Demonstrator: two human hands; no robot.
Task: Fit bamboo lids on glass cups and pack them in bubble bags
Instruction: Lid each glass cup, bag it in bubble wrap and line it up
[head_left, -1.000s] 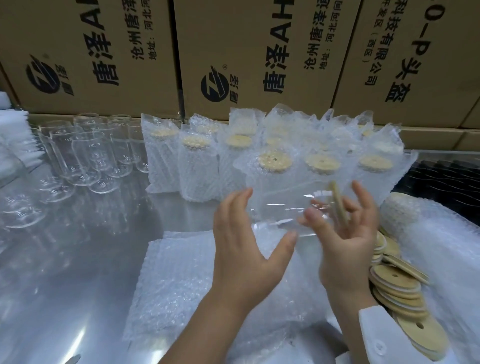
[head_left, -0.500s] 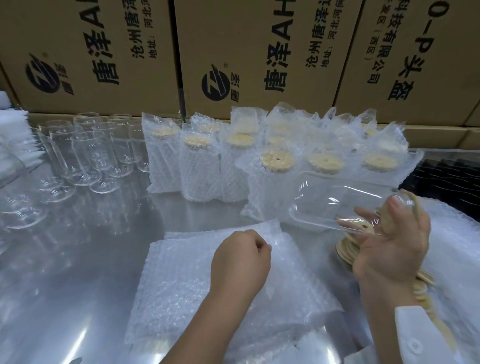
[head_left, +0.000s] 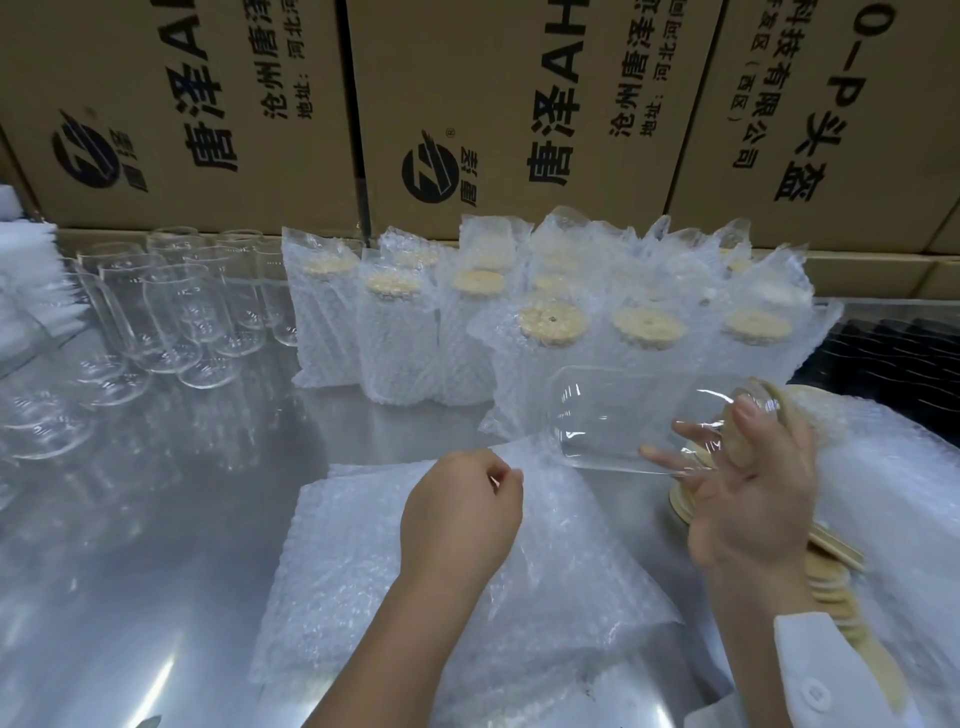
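My right hand grips a clear glass cup lying on its side, base pointing left, with a bamboo lid on its mouth under my thumb. My left hand pinches the top edge of the uppermost bubble bag on a flat stack of bubble bags in front of me. The cup hangs just right of and above that bag's edge.
Several packed cups in bubble bags stand at the back centre. Bare glass cups stand at the back left. Loose bamboo lids pile up at the right beside more bubble wrap. Cardboard boxes wall the back.
My right hand carried the lidded cup to the right and tipped it sideways. My left hand left the cup, dropped to the bag stack and pinched the top bag's edge.
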